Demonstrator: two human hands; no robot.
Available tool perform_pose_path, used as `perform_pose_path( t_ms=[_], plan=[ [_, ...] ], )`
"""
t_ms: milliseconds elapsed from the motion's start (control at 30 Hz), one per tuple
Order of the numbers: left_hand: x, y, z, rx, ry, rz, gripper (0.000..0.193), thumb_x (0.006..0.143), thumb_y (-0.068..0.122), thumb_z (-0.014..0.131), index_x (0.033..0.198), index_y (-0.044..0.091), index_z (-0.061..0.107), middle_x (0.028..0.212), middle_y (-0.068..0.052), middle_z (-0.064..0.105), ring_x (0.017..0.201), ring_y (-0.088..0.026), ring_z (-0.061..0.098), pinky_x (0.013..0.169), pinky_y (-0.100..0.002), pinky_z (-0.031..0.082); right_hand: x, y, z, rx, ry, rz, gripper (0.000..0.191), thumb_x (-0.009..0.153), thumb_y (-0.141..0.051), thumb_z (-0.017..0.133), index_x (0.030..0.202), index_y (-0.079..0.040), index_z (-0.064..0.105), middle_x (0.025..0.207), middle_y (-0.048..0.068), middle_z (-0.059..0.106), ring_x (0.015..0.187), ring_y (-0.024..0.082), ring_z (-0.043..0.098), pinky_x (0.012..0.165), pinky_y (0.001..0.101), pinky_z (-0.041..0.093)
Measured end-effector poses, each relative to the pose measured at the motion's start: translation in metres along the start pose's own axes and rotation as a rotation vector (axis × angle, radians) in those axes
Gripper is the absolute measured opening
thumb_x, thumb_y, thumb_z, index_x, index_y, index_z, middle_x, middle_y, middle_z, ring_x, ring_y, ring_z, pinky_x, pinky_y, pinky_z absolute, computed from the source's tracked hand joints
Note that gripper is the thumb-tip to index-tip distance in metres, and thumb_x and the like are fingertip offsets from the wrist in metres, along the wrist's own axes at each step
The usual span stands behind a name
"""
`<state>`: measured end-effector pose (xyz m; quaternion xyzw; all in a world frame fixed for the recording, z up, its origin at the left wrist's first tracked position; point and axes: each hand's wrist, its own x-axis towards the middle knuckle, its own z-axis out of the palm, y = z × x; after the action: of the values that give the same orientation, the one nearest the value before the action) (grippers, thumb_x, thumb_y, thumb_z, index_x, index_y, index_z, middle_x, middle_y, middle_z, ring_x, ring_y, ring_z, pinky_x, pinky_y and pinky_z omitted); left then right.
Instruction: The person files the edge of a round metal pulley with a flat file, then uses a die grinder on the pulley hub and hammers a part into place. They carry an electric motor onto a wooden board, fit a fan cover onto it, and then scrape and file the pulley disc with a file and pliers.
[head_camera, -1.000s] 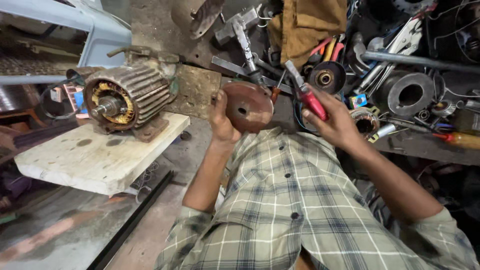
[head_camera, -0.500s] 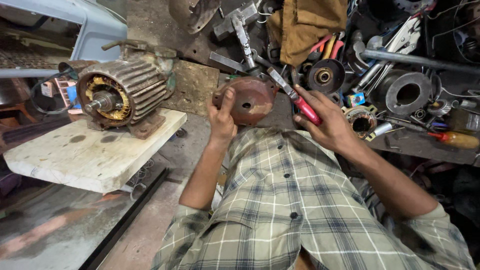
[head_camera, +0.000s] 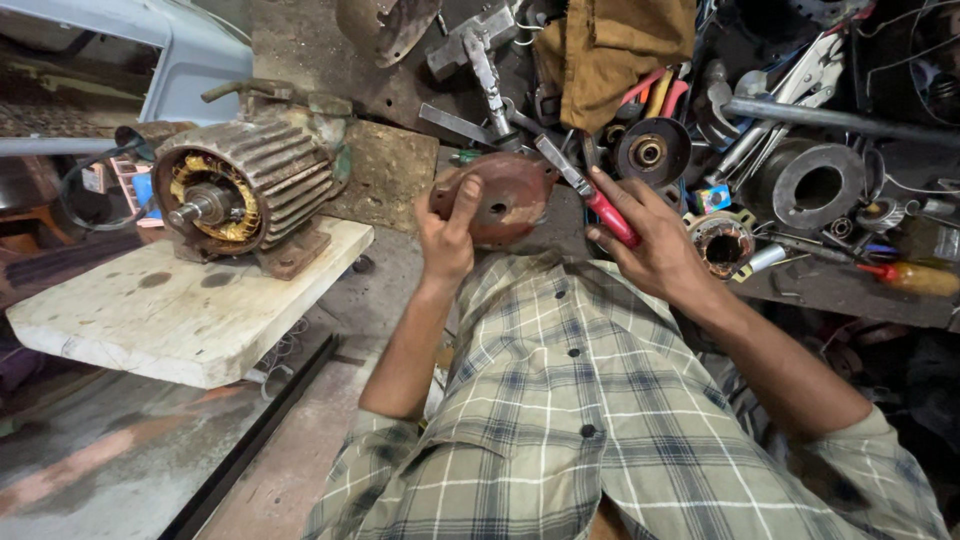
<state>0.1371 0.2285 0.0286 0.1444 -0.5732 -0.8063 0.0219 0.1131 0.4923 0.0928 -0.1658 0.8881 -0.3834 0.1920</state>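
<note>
End cover (head_camera: 500, 200): rusty red, round, central hole, held upright above the lap, just in front of the cluttered tool pile. Left hand (head_camera: 447, 235) clasped on its left edge, thumb across the face. Right hand (head_camera: 650, 240) closed around pliers (head_camera: 590, 195) with red grips, steel tip close to the cover's upper right rim; contact not discernible. Motor (head_camera: 245, 195) with exposed copper windings and bare shaft, seated on pale slab (head_camera: 190, 320), left of the cover and well apart from it. Brown cloth (head_camera: 615, 50) hanging above. Grey ring (head_camera: 815, 185) and small wound stator (head_camera: 722, 245) lying right of the right hand. Plaid shirt (head_camera: 600, 430) filling the lower view.
</note>
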Motion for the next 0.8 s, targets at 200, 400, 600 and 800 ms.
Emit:
perform_pose_path(
  t_ms=[200, 400, 600, 800],
  plan=[
    [-0.005, -0.005, -0.007, 0.189, -0.035, 0.065, 0.046, 0.1, 0.05, 0.07, 0.105, 0.004, 0.075, 0.085, -0.003, 0.072, 0.077, -0.017, 0.07, 0.077, -0.037, 0.059, 0.002, -0.001, -0.002, -0.025, -0.065, 0.002, 0.079, 0.089, -0.02, 0.076, 0.159, -0.015, 0.038, 0.12, 0.02, 0.058, 0.101, 0.04, 0.063, 0.085, 0.0472, 0.051],
    [-0.004, -0.001, 0.0, 0.39, -0.098, 0.335, 0.052, 0.098, 0.051, 0.068, 0.112, 0.001, 0.073, 0.091, -0.011, 0.078, 0.07, -0.022, 0.08, 0.059, -0.03, 0.063, 0.006, 0.001, -0.002, -0.05, -0.147, 0.032, 0.082, 0.092, -0.026, 0.072, 0.162, -0.017, 0.031, 0.114, 0.021, 0.057, 0.096, 0.042, 0.062, 0.082, 0.0502, 0.05],
    [-0.008, 0.017, 0.01, 0.558, -0.107, 0.621, 0.04, 0.101, 0.039, 0.074, 0.11, 0.0, 0.069, 0.107, -0.018, 0.078, 0.086, -0.026, 0.081, 0.074, -0.033, 0.065, 0.008, 0.005, 0.005, -0.081, -0.159, 0.059, 0.079, 0.092, -0.026, 0.073, 0.161, -0.018, 0.034, 0.108, 0.021, 0.059, 0.092, 0.04, 0.061, 0.081, 0.0498, 0.05],
    [-0.01, 0.027, 0.012, 0.583, -0.087, 0.645, 0.038, 0.1, 0.032, 0.076, 0.109, -0.003, 0.067, 0.109, -0.02, 0.076, 0.092, -0.03, 0.08, 0.081, -0.036, 0.064, 0.008, 0.005, 0.006, 0.007, -0.086, -0.007, 0.077, 0.093, -0.022, 0.073, 0.16, -0.018, 0.037, 0.105, 0.018, 0.061, 0.092, 0.038, 0.063, 0.082, 0.047, 0.05]
  ],
)
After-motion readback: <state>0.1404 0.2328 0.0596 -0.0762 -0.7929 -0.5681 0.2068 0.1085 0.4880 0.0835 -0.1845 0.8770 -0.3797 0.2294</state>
